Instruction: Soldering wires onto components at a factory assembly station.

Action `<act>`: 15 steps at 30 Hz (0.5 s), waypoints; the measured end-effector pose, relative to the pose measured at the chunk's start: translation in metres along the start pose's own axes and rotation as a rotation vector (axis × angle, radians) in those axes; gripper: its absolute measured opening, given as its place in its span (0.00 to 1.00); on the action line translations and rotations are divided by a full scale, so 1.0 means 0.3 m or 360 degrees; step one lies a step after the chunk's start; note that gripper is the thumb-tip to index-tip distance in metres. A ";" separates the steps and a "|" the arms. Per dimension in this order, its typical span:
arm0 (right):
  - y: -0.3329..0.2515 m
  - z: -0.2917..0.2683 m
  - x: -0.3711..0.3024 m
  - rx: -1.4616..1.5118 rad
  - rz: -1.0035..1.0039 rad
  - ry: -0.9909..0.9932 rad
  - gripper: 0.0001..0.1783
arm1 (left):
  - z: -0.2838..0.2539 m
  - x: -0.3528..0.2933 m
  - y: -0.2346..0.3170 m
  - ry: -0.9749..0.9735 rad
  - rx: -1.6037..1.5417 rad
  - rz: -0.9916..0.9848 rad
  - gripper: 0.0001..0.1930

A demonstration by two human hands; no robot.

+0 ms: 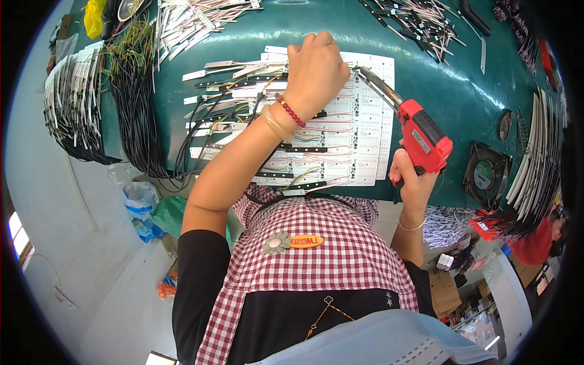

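My right hand point(413, 176) grips the handle of a red and black soldering gun point(426, 137). Its metal tip reaches left to the upper part of a white circuit board panel point(365, 164). Close to that tip, my left hand point(319, 67) is closed above the panel with its knuckles up; whatever its fingers pinch is hidden beneath them. Rows of small black parts run down the panel. Thin red, yellow and black wires lead from it to narrow black and white LED strips point(307, 149) lying across its left side.
Bundles of black cables point(137, 103) and white strips point(76, 97) hang over the left side of the green table point(420, 79). Loose strips are piled at the back left point(194, 24) and back right point(420, 24). A black fan point(486, 173) and more strips point(535, 152) stand at the right.
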State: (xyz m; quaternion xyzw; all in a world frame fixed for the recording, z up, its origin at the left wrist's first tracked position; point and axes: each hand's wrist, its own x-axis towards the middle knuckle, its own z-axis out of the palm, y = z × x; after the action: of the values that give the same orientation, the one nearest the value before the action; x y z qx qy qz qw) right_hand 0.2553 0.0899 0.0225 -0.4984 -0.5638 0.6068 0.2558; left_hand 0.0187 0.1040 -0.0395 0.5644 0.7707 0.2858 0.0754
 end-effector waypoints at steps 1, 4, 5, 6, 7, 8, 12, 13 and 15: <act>-0.009 0.004 0.000 0.0020 0.0006 0.0025 0.13 | -0.001 0.001 0.000 0.0002 0.0001 -0.0001 0.07; -0.033 0.000 -0.005 0.0055 -0.0012 0.0066 0.14 | -0.005 0.002 0.002 -0.0029 -0.0008 -0.0006 0.07; -0.036 -0.002 -0.007 0.0071 -0.0033 0.0084 0.15 | -0.006 0.002 0.002 -0.0033 -0.0001 -0.0010 0.07; -0.036 -0.001 -0.006 0.0071 -0.0033 0.0083 0.15 | -0.007 0.001 0.002 -0.0037 0.0005 -0.0014 0.07; -0.036 -0.001 -0.004 0.0102 -0.0025 0.0090 0.15 | -0.007 0.003 0.004 -0.0039 0.0003 -0.0010 0.07; -0.034 -0.001 -0.003 0.0133 -0.0017 0.0098 0.15 | -0.008 0.004 0.005 -0.0059 0.0021 -0.0026 0.07; -0.020 0.002 -0.003 0.0157 -0.0008 0.0075 0.15 | -0.009 0.002 0.004 -0.0058 -0.0010 -0.0022 0.07; -0.020 0.001 -0.003 0.0152 -0.0011 0.0070 0.15 | -0.010 0.002 0.004 -0.0057 -0.0008 -0.0023 0.07; -0.021 0.002 -0.003 0.0149 -0.0015 0.0064 0.15 | -0.012 0.001 0.003 -0.0057 -0.0061 -0.0063 0.06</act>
State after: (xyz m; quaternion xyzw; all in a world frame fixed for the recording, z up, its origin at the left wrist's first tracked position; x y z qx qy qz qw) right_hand 0.2534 0.0902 0.0285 -0.4953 -0.5319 0.6212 0.2930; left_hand 0.0177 0.1031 -0.0359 0.5526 0.7746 0.2889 0.1056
